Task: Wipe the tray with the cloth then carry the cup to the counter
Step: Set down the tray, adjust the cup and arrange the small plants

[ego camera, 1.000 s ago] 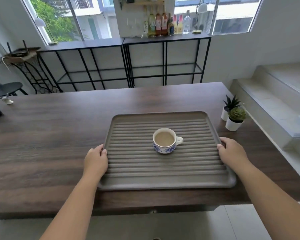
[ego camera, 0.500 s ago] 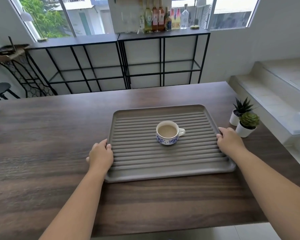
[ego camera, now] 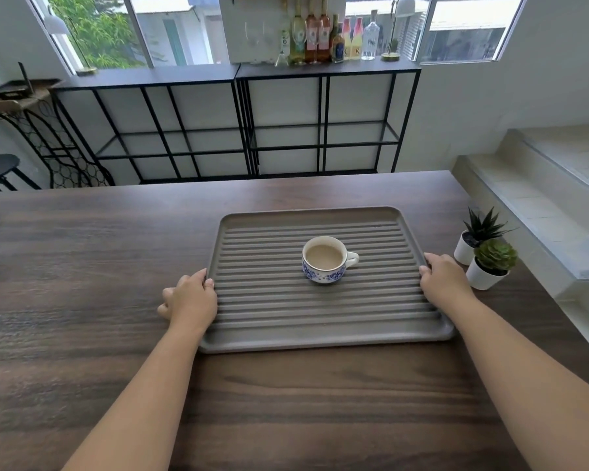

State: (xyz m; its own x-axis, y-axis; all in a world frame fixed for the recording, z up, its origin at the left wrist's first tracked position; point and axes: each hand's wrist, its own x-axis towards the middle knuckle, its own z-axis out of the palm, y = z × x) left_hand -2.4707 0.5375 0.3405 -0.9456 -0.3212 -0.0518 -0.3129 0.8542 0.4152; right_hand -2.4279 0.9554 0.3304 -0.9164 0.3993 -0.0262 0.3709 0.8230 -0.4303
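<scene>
Task status: neither stage shows as complete. The ridged grey tray lies flat on the dark wood table, and no cloth is visible anywhere in the view, so the wipe step is judged not yet begun. The blue-and-white cup stands upright near the centre of the tray, its handle pointing right, filled close to the rim with a pale brown drink. The carry to the counter is therefore also outstanding. Because the cup occupies the wiping surface, it will probably have to be worked around or lifted off.

Hand state: the left hand grips the tray's left rim, fingers curled over the edge, with the thumb lying outside on the table side. The right hand grips the right rim in the same way, fingers wrapped over the edge. Neither hand touches the cup.

Adjacent items: two small potted plants in white pots stand just beside the tray's right edge, near the right hand. Any sideways tray movement risks contact with them.
</scene>
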